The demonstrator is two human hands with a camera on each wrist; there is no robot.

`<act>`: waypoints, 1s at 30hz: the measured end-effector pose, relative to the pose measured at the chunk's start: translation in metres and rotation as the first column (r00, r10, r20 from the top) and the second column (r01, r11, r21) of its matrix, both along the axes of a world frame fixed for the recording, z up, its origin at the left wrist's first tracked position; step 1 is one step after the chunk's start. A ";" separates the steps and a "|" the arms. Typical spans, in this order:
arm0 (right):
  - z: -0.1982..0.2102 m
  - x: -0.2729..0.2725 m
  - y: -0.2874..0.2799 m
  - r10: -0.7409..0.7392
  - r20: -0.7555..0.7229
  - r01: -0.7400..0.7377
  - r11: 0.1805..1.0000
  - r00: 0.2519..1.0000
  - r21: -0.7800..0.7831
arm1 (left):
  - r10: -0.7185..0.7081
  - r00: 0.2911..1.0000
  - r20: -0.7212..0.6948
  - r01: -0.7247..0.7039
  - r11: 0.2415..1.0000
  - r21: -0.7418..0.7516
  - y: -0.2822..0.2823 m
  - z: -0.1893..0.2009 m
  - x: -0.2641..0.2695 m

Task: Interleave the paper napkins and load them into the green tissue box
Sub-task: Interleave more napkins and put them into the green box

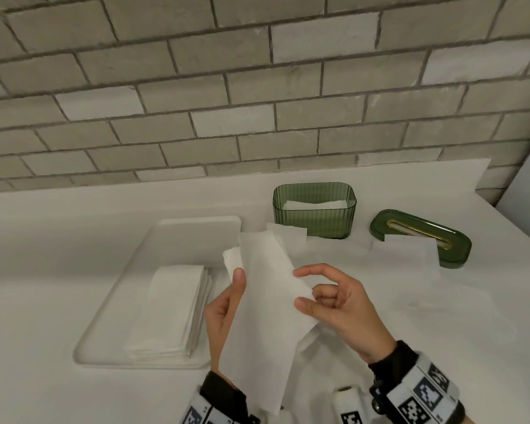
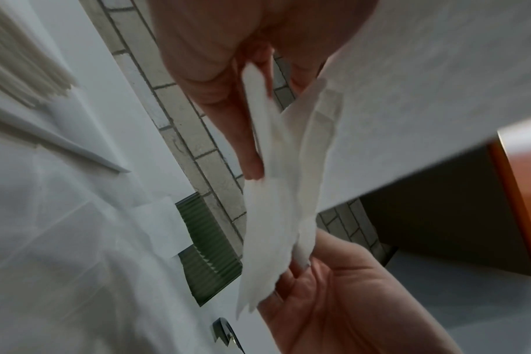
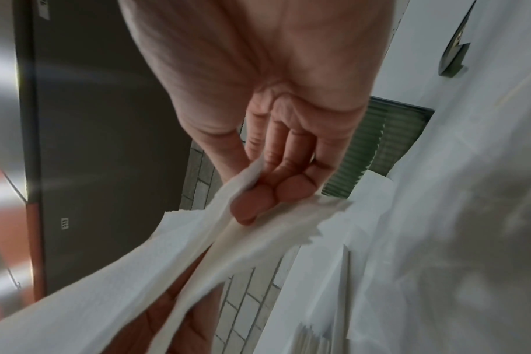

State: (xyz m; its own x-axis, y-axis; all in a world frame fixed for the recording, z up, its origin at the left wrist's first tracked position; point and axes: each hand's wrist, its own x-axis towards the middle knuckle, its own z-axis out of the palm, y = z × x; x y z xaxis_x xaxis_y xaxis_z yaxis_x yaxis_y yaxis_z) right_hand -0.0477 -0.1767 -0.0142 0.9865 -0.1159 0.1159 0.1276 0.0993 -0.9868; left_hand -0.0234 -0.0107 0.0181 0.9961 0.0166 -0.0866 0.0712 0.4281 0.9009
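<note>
Held above the white counter [image 1: 441, 316], near the ribbed green tissue box [image 1: 315, 220]: thin, soft white paper napkin [image 1: 266, 298], light and tear-prone, pinched at opposite long edges by left hand [image 1: 224, 313] and right hand [image 1: 343, 310], best gripped gently there.

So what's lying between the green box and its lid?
Head view: bare counter between green box and lid; loose napkins lie just in front.
</note>
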 end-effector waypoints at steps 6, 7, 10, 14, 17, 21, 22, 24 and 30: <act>-0.011 -0.004 0.002 0.000 -0.023 0.001 1.000 1.000 0.020 | 0.073 0.994 0.080 -0.080 0.992 0.096 0.000 0.005 -0.001; -0.013 -0.003 0.002 -0.011 -0.028 0.012 1.000 1.000 0.027 | 0.087 0.993 0.081 -0.095 0.991 0.099 0.002 0.005 -0.001; -0.020 -0.001 0.002 -0.024 -0.038 0.025 1.000 0.999 0.014 | 0.097 0.991 0.098 -0.108 0.988 0.113 0.004 0.002 0.000; -0.020 -0.001 0.002 -0.042 -0.054 0.044 0.998 0.998 0.035 | 0.034 0.992 0.125 -0.052 0.989 0.141 0.003 0.007 -0.003; -0.018 -0.003 0.005 -0.034 -0.071 0.039 0.997 0.997 0.066 | 0.054 0.987 0.153 -0.075 0.987 0.139 0.003 0.001 0.000; -0.016 -0.005 0.003 -0.039 -0.061 0.038 0.999 0.997 -0.021 | 0.065 0.987 0.144 -0.086 0.986 0.141 0.006 -0.008 0.005; -0.013 -0.006 0.001 -0.034 -0.028 0.032 0.996 0.999 -0.078 | 0.074 0.987 0.143 -0.093 0.987 0.133 0.008 -0.010 0.007; 0.000 -0.008 -0.006 -0.034 0.066 0.045 0.983 0.997 -0.178 | 0.112 0.987 0.116 -0.128 0.982 0.139 0.013 -0.015 0.011; 0.055 -0.002 -0.028 0.162 0.148 -0.140 0.979 0.976 -0.148 | 0.077 0.953 0.295 -0.131 0.977 0.168 0.013 -0.007 0.007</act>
State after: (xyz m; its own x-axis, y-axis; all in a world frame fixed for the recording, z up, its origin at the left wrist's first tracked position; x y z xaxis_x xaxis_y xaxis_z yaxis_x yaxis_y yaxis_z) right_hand -0.0501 -0.2049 0.0406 0.9591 0.0611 0.2765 0.2772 -0.0041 -0.9608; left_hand -0.0163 0.0024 0.0112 0.9705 0.1100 0.2147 -0.2358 0.2449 0.9404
